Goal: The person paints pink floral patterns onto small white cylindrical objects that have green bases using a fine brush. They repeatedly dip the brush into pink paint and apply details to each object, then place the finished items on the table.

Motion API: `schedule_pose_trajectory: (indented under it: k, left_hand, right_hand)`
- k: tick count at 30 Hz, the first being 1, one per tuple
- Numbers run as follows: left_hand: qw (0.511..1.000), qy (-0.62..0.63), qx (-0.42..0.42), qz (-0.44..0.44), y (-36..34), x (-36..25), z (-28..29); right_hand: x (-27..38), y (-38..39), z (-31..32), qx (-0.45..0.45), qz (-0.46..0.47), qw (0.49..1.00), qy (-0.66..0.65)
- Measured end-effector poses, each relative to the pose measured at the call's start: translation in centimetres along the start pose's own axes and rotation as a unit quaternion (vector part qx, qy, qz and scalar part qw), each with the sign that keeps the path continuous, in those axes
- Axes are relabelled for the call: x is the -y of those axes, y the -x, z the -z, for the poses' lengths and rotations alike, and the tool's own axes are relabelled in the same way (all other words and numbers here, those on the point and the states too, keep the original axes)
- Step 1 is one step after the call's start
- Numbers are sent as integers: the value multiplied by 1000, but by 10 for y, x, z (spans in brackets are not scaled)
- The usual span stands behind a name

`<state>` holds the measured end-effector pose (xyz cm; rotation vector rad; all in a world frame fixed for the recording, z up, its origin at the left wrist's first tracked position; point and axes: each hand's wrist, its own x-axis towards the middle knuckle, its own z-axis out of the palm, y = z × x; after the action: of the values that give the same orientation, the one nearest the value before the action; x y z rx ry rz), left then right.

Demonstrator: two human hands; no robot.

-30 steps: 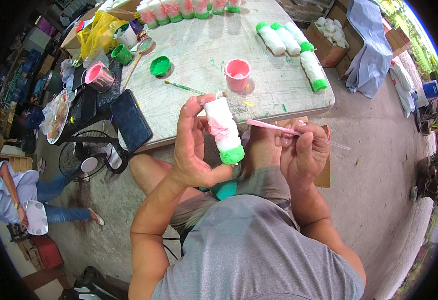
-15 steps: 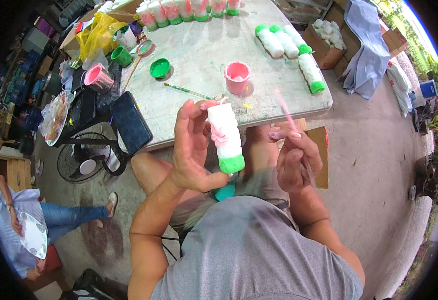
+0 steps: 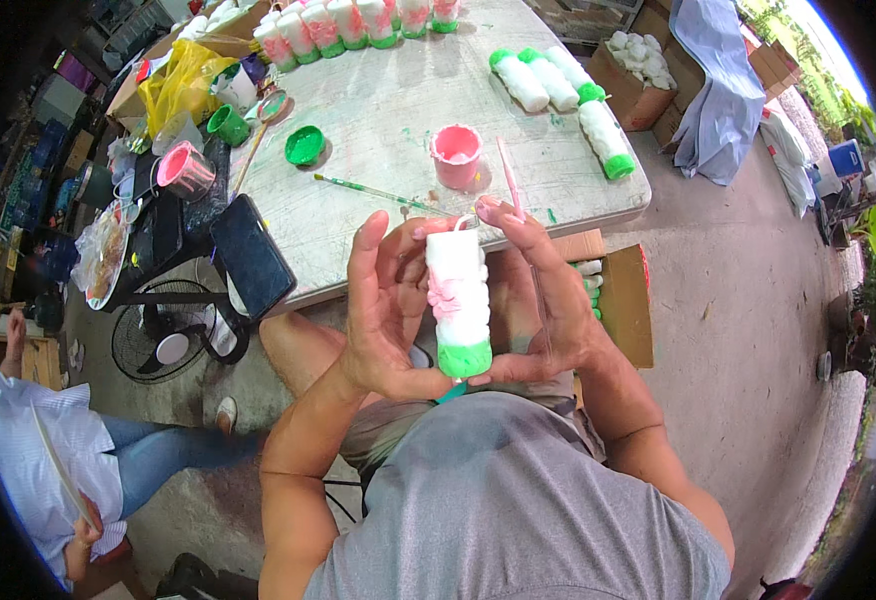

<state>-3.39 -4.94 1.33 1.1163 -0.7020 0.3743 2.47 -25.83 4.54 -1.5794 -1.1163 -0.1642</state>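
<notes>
A white candle [image 3: 458, 290] with knobbly sides, pink patch, green base and wick stands upright between my hands. My left hand [image 3: 388, 330] grips its top with fingertips and its bottom with the thumb. My right hand [image 3: 553, 320] touches its top and bottom from the other side, with a pink-tipped brush [image 3: 508, 170] held among the fingers, pointing up. Beyond them on the table [image 3: 378, 265] sit a pink paint cup [image 3: 455, 170], a green paint lid [image 3: 304, 145] and a green-handled brush [image 3: 358, 188].
Painted candles [image 3: 343, 22] line the back; several others [image 3: 606, 135] lie at right. A phone [image 3: 250, 255], paint cans [image 3: 183, 175] and yellow bag [image 3: 178, 80] crowd the left, above a fan [image 3: 158, 330]. Another person [image 3: 58, 460] is at lower left. An open box [image 3: 626, 305] stands under the table.
My right hand has moved left onto the candle, its brush turned more upright. The candle has shifted down and slightly right. The other person has moved, raising a hand.
</notes>
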Motion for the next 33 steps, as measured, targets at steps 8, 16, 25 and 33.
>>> schedule_pose_trajectory:
  k: [8, 16, 25, 33]
  left_hand:
    - [981, -178, 70, 14, -4, -18, 12]
    - [936, -329, 124, 9, -10, -33, 18]
    - [928, -365, 70, -7, -10, 2, 48]
    - [923, -378, 71, 16, -12, 9, 56]
  right_hand:
    - [-7, -4, 8, 90, -16, 996, 5]
    - [-10, -8, 9, 92, 1, 996, 6]
    - [-3, 15, 14, -208, 18, 976, -61]
    - [-9, -3, -9, -168, 10, 985, -23]
